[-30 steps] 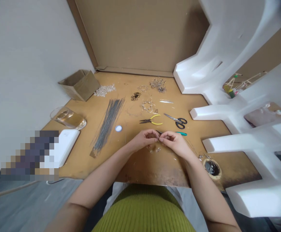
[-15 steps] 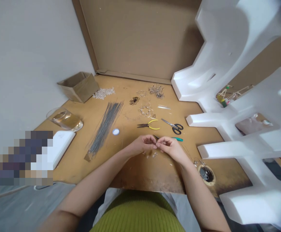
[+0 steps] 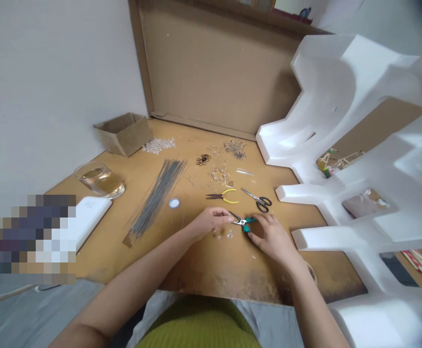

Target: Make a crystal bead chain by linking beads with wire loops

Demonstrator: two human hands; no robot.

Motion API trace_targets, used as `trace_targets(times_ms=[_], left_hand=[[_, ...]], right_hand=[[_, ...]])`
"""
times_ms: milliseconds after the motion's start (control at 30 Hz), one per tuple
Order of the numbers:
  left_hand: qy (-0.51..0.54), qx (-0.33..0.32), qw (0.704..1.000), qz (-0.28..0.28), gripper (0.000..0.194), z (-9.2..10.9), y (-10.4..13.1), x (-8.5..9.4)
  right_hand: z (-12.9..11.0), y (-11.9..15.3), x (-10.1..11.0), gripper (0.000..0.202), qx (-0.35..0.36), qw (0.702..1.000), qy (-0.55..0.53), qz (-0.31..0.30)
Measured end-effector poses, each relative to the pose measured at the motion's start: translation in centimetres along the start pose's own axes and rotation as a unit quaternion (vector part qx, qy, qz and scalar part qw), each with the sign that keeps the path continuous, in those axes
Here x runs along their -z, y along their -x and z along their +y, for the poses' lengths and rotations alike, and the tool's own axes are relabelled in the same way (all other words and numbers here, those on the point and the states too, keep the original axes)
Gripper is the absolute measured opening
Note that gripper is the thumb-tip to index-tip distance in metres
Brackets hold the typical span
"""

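Note:
My right hand [image 3: 274,239] grips teal-handled pliers [image 3: 246,225], thumb on one handle and fingers on the other. Their jaws point left and meet the fingertips of my left hand [image 3: 214,221]. That hand is closed in a pinch; what lies in it is too small to make out. Clear beads [image 3: 230,234] show just below the fingertips, and I cannot tell whether they hang or rest on the table. Beyond my hands lie yellow-handled pliers [image 3: 222,195] and black-handled scissors [image 3: 257,199].
A bundle of grey wires [image 3: 158,195] lies left, near a white-blue disc [image 3: 174,203]. Farther back are a beaded wire ring [image 3: 220,175], black loops [image 3: 203,159], clear beads [image 3: 159,145] and a cardboard box [image 3: 123,134]. A glass cup [image 3: 100,180] stands left; white foam [image 3: 319,240] borders the right.
My right hand has left the pinch beside my left fingers and taken hold of the teal-handled pliers, bringing their jaws to the left fingertips. The head view has shifted slightly.

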State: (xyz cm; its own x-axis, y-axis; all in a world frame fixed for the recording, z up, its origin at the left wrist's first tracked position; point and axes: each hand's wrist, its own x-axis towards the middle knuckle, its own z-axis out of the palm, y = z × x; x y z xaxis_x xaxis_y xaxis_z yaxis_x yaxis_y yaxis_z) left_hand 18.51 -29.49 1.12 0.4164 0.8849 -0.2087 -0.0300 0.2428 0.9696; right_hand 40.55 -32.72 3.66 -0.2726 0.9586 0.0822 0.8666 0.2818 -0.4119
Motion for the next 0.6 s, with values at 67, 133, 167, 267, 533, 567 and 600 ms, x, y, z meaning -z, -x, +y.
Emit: trace_targets(times_ms=[67,133,167,267,533,567,600], left_hand=[[0.027,-0.007,1.0,-0.002,0.034,-0.3,-0.2,0.1],[0.064,-0.006,0.998,-0.011,0.033,-0.4,-0.3,0.2],[0.082,-0.003,0.996,-0.018,0.033,-0.5,-0.3,0.2],[0.119,-0.003,0.992,-0.031,0.031,-0.3,-0.2,0.2],[0.097,-0.048,0.994,-0.016,0.033,0.2,0.1,0.4],[0.098,-0.05,0.994,-0.013,0.033,0.3,0.2,0.5],[0.1,-0.052,0.994,-0.009,0.033,0.3,0.2,0.5]], right_hand=[[0.6,0.3,-0.1,0.062,-0.005,0.995,0.097,-0.035],[0.8,0.3,-0.4,0.071,-0.005,0.986,0.151,-0.069],[0.7,0.2,-0.6,0.073,0.0,0.982,0.171,-0.081],[-0.1,-0.4,-0.9,0.075,0.016,0.968,0.225,-0.109],[-1.2,-1.3,0.1,0.038,-0.001,0.955,0.268,-0.128],[-1.2,-1.3,0.6,0.034,-0.018,0.959,0.256,-0.123],[-1.1,-1.2,1.1,0.031,-0.035,0.963,0.238,-0.121]])
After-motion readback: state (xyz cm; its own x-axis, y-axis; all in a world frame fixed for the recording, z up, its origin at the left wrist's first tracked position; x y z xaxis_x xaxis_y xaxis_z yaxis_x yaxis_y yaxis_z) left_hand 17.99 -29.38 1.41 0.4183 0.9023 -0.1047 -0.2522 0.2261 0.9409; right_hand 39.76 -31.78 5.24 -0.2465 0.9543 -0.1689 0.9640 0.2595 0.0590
